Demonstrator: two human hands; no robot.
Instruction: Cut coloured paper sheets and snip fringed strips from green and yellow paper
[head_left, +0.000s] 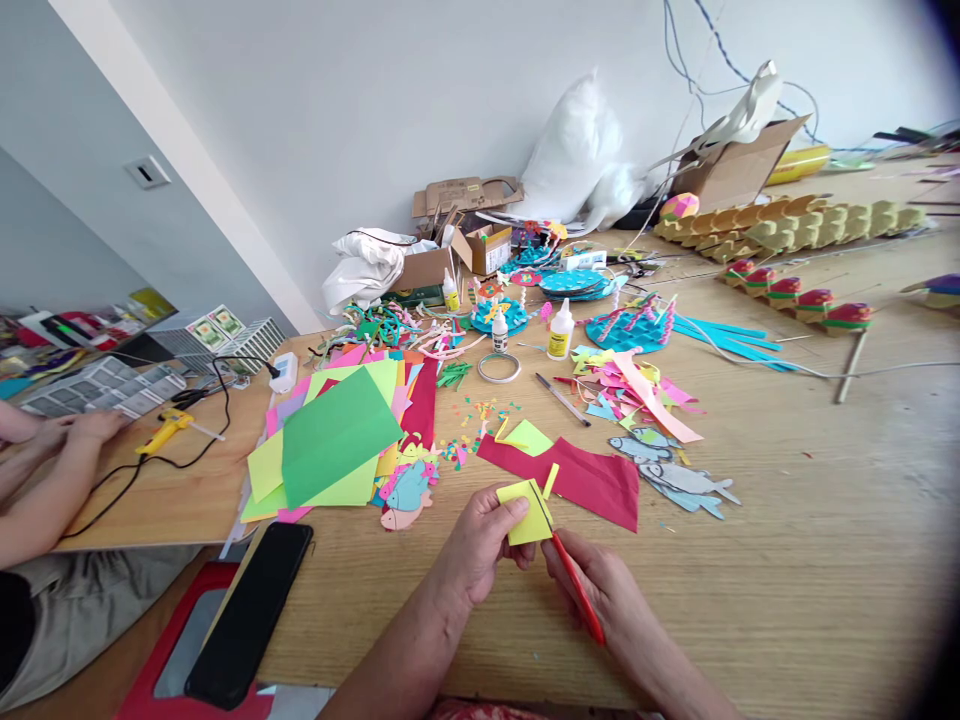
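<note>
My left hand [480, 540] pinches a small square of yellow paper [521, 510], thumb on top. Red-handled scissors [576, 585] are gripped in my right hand [600, 590], and their blades meet the right edge of the yellow paper. A narrow yellow strip [551, 481] stands out beside the cut edge. Just beyond my hands lies a dark red sheet of paper [600, 483], with a lime-green scrap [529, 437] on its far left part. Paper fish cutouts in grey and blue [679, 475] lie to the right of it.
Stacked coloured paper [337, 440] and pink and blue fish [409, 490] lie left. A black phone [251, 610] rests at the table's near left. Behind are glue bottles [560, 330], a tape roll [499, 368], a pen [562, 398] and paper scraps [637, 385]. Another person's hands [75, 435] are far left.
</note>
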